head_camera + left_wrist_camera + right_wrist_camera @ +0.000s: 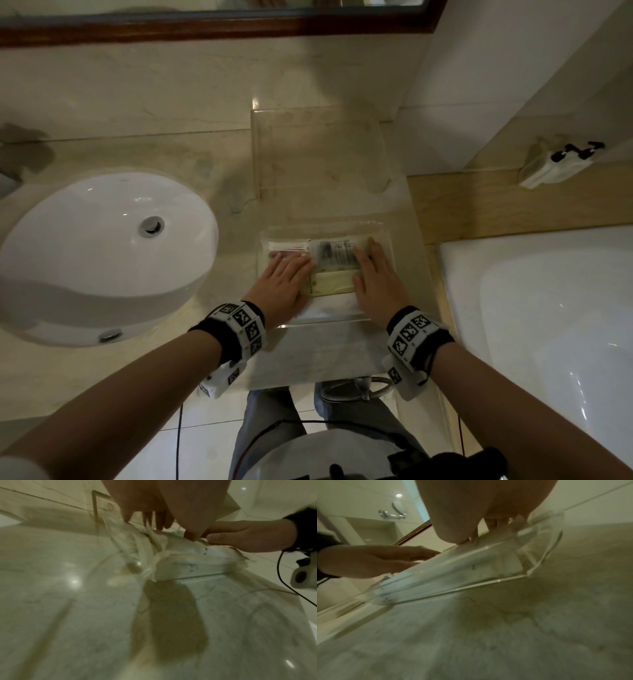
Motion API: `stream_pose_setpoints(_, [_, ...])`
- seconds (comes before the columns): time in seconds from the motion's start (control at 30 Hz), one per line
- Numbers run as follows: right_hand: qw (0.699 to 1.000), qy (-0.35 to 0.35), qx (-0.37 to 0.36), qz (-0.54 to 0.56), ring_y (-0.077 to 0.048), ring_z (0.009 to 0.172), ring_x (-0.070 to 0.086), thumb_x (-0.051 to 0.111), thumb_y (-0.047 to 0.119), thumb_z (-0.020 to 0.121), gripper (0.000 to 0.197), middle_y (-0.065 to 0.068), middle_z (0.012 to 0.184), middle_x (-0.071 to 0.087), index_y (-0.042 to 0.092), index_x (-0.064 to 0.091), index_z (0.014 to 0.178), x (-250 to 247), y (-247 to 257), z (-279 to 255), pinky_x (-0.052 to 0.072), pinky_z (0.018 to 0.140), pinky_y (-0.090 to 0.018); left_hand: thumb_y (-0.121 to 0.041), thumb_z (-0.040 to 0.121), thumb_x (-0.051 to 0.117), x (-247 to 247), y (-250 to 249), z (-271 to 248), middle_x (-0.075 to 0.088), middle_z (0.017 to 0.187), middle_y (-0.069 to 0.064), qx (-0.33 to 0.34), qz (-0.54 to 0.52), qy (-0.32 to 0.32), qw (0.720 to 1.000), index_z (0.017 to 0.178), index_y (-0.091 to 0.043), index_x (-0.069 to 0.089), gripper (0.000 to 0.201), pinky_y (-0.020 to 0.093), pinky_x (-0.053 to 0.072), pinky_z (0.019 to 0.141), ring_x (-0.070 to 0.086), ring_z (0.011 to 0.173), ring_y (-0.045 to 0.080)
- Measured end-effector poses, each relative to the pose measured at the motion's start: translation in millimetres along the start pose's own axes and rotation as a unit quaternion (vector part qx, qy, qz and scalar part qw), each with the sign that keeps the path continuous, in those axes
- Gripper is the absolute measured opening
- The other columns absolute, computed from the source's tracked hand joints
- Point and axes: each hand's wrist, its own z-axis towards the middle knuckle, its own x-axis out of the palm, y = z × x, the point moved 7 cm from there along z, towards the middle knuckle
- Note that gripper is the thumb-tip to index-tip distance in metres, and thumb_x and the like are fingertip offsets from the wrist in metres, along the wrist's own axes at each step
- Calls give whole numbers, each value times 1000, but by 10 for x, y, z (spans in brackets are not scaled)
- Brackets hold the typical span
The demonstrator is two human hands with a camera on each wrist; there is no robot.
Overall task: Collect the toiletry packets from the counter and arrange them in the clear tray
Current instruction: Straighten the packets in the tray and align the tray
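A: Which step is this?
B: Tidying, I'd judge. The packets [329, 270] already lie in the clear tray [385, 236] at the near edge of the tabletop [191, 164]. The left hand [284, 281] and right hand [376, 277] rest flat on them, fingers straight.
A: Next?
B: Probably squaring them, then lifting both hands.

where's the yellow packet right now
In the head view the yellow packet lies in the clear tray on the counter, right of the sink, between the left hand and right hand.
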Motion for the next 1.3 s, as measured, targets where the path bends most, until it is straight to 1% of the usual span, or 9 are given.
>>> stream_pose_setpoints(0.13, [997,10,-66,-36,-20,147,-5,27,33,99,51,0,159,-5,34,13,147,9,97,-7,3,120,-41,-44,95,30,-87,110,-27,21,156,10,-105,-27,11,994,147,-8,20,64,41,5,121,16,146,27])
stream_pose_setpoints(0.2, [997,24,-67,-19,-19,147,-4,27,34,99,48,1,159,-2,36,17,146,28,88,10,3,120,-40,-46,97,26,-89,154,-57,11,158,10,-143,-33,41,988,148,-8,14,66,40,6,122,6,147,26])
stream_pose_setpoints(0.5, [996,22,-75,44,-19,146,10,32,29,99,41,-2,158,14,27,37,140,-27,54,73,13,120,-38,-45,97,27,-110,142,-107,15,157,8,-176,-59,58,981,148,-12,19,61,41,17,120,16,143,29])
stream_pose_setpoints(0.63, [982,-119,-44,143,-23,125,43,45,13,93,27,-10,139,44,7,56,118,-429,-186,-62,36,102,-30,-33,93,35,-439,333,-226,48,136,21,-211,-109,-114,965,130,1,47,52,44,36,107,47,124,36])
stream_pose_setpoints(0.7, [974,-147,34,169,-26,104,54,50,11,91,19,-12,115,55,5,59,107,-537,-424,-148,38,82,-25,-24,94,45,-445,558,-341,52,129,20,-298,-201,-117,926,125,2,51,41,41,38,103,50,117,36])
stream_pose_setpoints(0.8, [950,-44,167,262,-24,88,57,51,17,91,14,-7,98,59,11,56,103,-409,-682,-192,43,73,-30,-16,93,48,-239,730,-474,62,101,18,-411,-348,-9,843,102,-3,61,21,38,46,86,59,95,30])
stream_pose_setpoints(0.97, [898,-16,224,379,-23,69,58,57,14,88,6,-15,89,62,11,52,87,-367,-811,-107,50,66,-34,-7,94,47,-45,591,-597,57,75,10,-510,-569,-17,645,81,-5,55,15,16,49,38,54,61,19])
stream_pose_setpoints(1.2, [922,34,219,319,-17,70,53,58,23,89,12,-8,85,61,12,58,88,-313,-756,-105,42,60,-22,-3,92,48,12,512,-656,57,80,9,-544,-609,-43,575,86,-5,56,11,22,44,54,52,63,15])
stream_pose_setpoints(1.3, [909,16,231,347,-23,81,56,63,26,86,16,-8,88,61,19,53,75,-273,-750,-105,47,80,-35,-2,90,52,39,549,-639,60,90,13,-542,-610,-47,576,102,-4,60,15,26,48,62,56,73,19])
